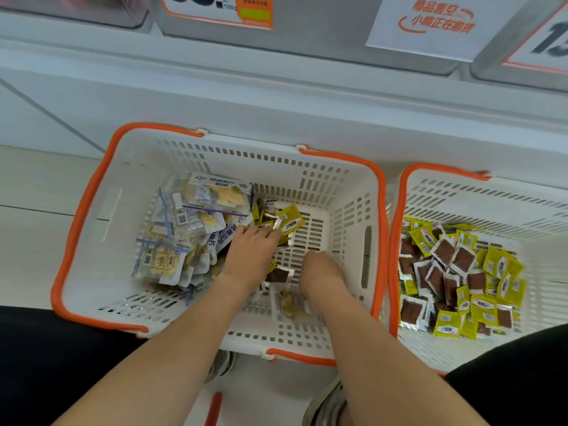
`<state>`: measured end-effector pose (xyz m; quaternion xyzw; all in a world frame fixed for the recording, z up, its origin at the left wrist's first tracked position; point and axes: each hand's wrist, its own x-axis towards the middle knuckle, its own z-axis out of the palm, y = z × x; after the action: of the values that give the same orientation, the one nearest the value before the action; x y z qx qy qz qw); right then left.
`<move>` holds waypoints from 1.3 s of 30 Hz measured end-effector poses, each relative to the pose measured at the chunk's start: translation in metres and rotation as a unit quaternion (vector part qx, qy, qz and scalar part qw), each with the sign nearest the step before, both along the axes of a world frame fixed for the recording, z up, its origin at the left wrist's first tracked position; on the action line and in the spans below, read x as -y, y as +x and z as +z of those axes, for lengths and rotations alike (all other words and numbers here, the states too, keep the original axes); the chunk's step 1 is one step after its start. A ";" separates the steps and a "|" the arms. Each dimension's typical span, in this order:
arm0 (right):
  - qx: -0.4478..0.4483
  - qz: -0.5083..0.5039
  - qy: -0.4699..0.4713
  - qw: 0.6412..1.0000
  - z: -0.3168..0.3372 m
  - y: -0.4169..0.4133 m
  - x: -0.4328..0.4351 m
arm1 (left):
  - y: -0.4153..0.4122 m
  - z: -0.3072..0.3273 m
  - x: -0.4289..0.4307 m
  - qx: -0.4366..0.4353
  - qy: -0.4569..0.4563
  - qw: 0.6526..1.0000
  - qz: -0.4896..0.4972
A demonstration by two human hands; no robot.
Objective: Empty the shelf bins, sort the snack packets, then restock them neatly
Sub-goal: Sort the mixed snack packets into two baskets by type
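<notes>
reaching into the white basket (347, 192) with both hands, left hand (252, 253) pinching a few yellow packets (287, 221) at its fingertips, blue packets (190, 216) piling up just left of it, right hand (322, 272) pointing down beside it, fingers hidden so can't tell its grip, second basket (461, 192) sitting off to the right

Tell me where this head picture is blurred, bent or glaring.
Head view: the price signs at the top are soft and blurred; the right hand is smeared, its outline indistinct; the wide lens bows the left basket rim and the shelf edge; light is even, with faint shadows; small glints sit on the foil edges of the brown packets in the right basket.
</notes>
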<state>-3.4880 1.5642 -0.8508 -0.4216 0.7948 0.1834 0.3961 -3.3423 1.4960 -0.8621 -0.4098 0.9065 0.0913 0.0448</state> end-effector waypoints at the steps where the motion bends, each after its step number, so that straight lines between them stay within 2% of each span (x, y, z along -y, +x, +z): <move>1: -0.017 0.037 -0.001 0.999 0.002 0.003 0.002 | 0.000 0.001 0.001 -0.043 0.012 0.999 0.016; 3: -0.045 0.076 -0.023 0.996 0.007 0.009 0.005 | 0.001 0.005 0.004 -0.138 0.053 0.987 0.067; 5: -0.055 0.064 -0.055 0.995 0.007 0.008 0.008 | 0.004 0.014 0.007 -0.217 0.098 0.961 0.142; 8: 0.003 0.023 -0.119 0.993 -0.004 -0.003 0.012 | 0.011 0.020 0.016 -0.285 0.130 0.925 0.214; 12: 0.072 -0.049 -0.195 0.977 -0.018 -0.012 0.018 | 0.011 0.028 0.023 -0.350 0.162 0.892 0.238; 16: 0.093 -0.093 -0.247 0.960 -0.030 -0.013 0.031 | 0.014 0.029 0.031 -0.332 0.101 0.904 0.249; 20: 0.135 -0.114 -0.277 0.944 -0.040 -0.004 0.048 | 0.025 0.025 0.021 -0.253 0.078 0.939 0.220; 23: 0.110 -0.076 -0.247 0.960 -0.049 0.002 0.060 | 0.038 0.016 0.014 -0.203 0.092 0.956 0.189; 27: 0.054 -0.057 -0.205 0.976 -0.058 0.015 0.069 | 0.045 0.013 0.015 -0.211 0.094 0.952 0.202; 31: -0.015 -0.002 -0.214 0.977 -0.066 0.027 0.070 | 0.050 0.013 0.015 -0.238 0.084 0.942 0.222; 36: 0.017 0.004 -0.223 0.975 -0.069 0.030 0.065 | 0.048 0.015 0.016 -0.228 0.089 0.939 0.241; 39: 0.069 -0.050 -0.251 0.964 -0.065 0.019 0.059 | 0.047 0.018 0.016 -0.225 0.103 0.936 0.252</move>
<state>-3.4687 1.5051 -0.9162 -0.4788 0.8062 -0.0718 0.3400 -3.2956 1.4797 -0.8444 -0.5865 0.7457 0.2822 -0.1426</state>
